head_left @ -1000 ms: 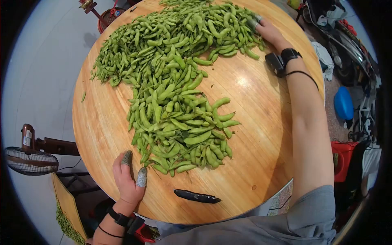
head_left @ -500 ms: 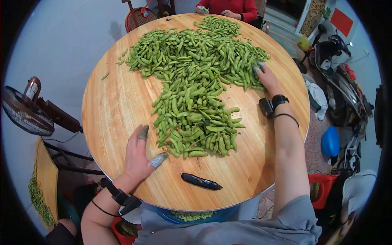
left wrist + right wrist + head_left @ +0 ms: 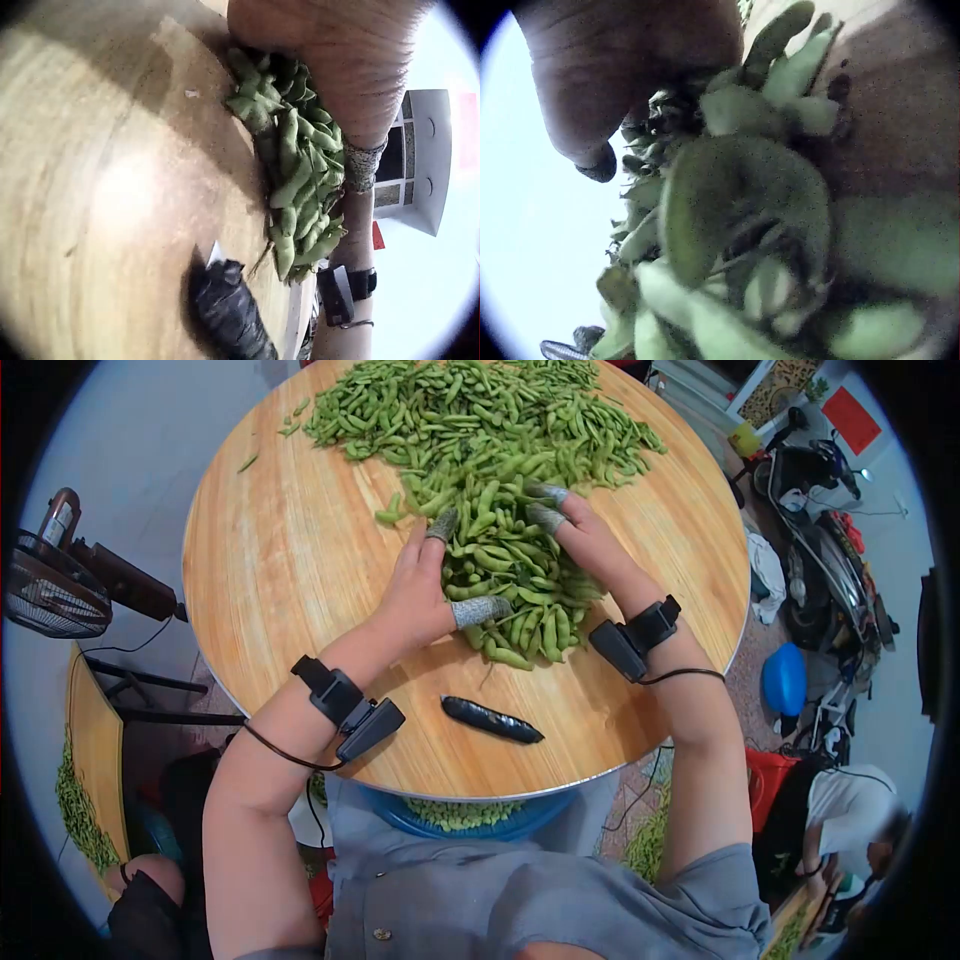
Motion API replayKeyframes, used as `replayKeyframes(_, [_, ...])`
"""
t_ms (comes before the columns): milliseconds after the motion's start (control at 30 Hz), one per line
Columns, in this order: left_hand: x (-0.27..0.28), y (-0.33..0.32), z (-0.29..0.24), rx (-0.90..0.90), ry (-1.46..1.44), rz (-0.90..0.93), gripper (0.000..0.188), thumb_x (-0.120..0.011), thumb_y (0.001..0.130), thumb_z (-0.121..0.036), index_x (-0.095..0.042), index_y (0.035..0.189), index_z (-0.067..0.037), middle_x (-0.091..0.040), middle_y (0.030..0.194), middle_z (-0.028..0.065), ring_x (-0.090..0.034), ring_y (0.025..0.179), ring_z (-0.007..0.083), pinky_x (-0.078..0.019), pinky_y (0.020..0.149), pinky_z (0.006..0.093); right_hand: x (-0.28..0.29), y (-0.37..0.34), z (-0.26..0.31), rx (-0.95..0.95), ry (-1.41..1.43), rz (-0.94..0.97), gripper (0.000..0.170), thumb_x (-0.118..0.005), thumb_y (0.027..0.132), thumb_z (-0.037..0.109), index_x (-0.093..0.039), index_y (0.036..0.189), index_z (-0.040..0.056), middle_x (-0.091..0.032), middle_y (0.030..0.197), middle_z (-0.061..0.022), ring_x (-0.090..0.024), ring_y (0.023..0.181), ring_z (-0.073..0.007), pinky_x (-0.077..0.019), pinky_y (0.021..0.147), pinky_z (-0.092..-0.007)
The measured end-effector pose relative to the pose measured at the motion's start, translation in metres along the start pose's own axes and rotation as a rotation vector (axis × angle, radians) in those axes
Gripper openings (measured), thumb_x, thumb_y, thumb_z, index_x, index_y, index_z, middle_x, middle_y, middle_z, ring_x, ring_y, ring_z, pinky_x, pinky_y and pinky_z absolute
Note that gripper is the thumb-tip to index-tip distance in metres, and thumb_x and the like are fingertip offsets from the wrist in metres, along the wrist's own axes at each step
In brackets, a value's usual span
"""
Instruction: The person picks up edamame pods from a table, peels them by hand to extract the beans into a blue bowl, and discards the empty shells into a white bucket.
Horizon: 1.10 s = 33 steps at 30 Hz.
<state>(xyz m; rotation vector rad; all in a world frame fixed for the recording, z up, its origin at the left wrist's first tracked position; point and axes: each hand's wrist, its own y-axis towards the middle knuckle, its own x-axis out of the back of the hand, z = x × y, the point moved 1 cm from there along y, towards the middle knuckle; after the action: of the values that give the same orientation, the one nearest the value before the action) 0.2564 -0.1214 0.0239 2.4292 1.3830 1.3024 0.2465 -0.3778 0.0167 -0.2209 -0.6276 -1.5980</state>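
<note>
A mound of green edamame pods (image 3: 520, 575) lies on a round wooden table (image 3: 290, 560). My left hand (image 3: 420, 585) rests along the mound's left side, fingers extended and its taped thumb lying across the near pods. On the right, my right hand (image 3: 600, 550) reaches over the pods with its fingers extended, wrapped fingertips touching the top of the mound. Grey tape covers several fingertips. Close up in the right wrist view, pods (image 3: 742, 202) fill the space beside the palm. Nearer me lies a black-wrapped stick-like object (image 3: 492, 720), with a pale pointed tip (image 3: 215, 253) in the left wrist view.
A larger spread of pods (image 3: 480, 420) covers the table's far part. Below the near edge sits a blue basin (image 3: 400, 815) of shelled beans. A fan (image 3: 60, 580) stands at the left; a motorbike (image 3: 830, 560) and a person (image 3: 850, 810) are at the right.
My right hand has come back from the far right of the pods to the near mound. The left hand has moved forward from the table's near left to the mound, whose pods look bunched closer together.
</note>
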Motion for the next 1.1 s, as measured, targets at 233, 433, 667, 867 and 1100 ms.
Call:
replayKeyframes(233, [0.018,-0.041,-0.028,-0.037,-0.091,0.099,0.091,-0.077,0.071,-0.040,-0.030,0.138,0.002,-0.038,0.135,0.0245,-0.039,0.125,0.0386,-0.0316,0.107,0.0411,-0.012,-0.038,0.060,0.110,-0.261,0.116,0.042,-0.056,0.091,0.024,-0.051,0.130,0.0083,-0.054,0.120,-0.0130,-0.050,0.114,-0.0250,-0.0377,0.099,-0.0336])
replayKeyframes(433, [0.035,-0.074,-0.045,0.083,-0.405,0.134,0.070,-0.070,0.081,-0.023,-0.033,0.136,0.000,-0.046,0.128,0.0193,-0.047,0.119,0.0305,-0.0389,0.101,0.0364,-0.007,-0.067,0.121,0.012,-0.347,0.211,0.052,-0.056,0.090,0.018,-0.039,0.139,0.0117,-0.050,0.131,-0.0150,-0.050,0.119,-0.0285,-0.0398,0.099,-0.0348])
replayKeyframes(667, [0.051,-0.107,-0.034,0.390,-0.634,-0.031,0.042,-0.056,0.088,-0.002,-0.043,0.129,-0.001,-0.054,0.116,0.0117,-0.056,0.105,0.0183,-0.0476,0.088,0.0295,-0.031,-0.143,0.181,0.255,-0.717,0.133,0.039,-0.062,0.074,0.006,-0.057,0.112,0.0093,-0.058,0.104,-0.0144,-0.058,0.093,-0.0345,-0.0494,0.078,-0.0413])
replayKeyframes(867, [0.055,-0.113,-0.035,0.104,-0.037,-0.114,0.034,-0.057,0.078,0.002,-0.056,0.111,0.000,-0.057,0.110,0.0177,-0.058,0.096,0.0312,-0.0484,0.084,0.0355,-0.091,-0.199,0.160,0.207,-0.765,0.140,0.020,-0.062,0.072,0.006,-0.057,0.091,0.0042,-0.054,0.081,-0.0137,-0.057,0.078,-0.0334,-0.0478,0.065,-0.0422])
replayKeyframes(1100, [0.041,-0.079,-0.018,-0.062,0.377,0.013,0.024,-0.059,0.070,-0.001,-0.060,0.094,-0.001,-0.060,0.092,0.0170,-0.055,0.088,0.0365,-0.0462,0.079,0.0423,-0.089,-0.203,0.160,0.000,-0.693,0.086,0.027,-0.060,0.068,0.002,-0.054,0.094,0.0002,-0.052,0.092,-0.0168,-0.056,0.080,-0.0367,-0.0492,0.069,-0.0439])
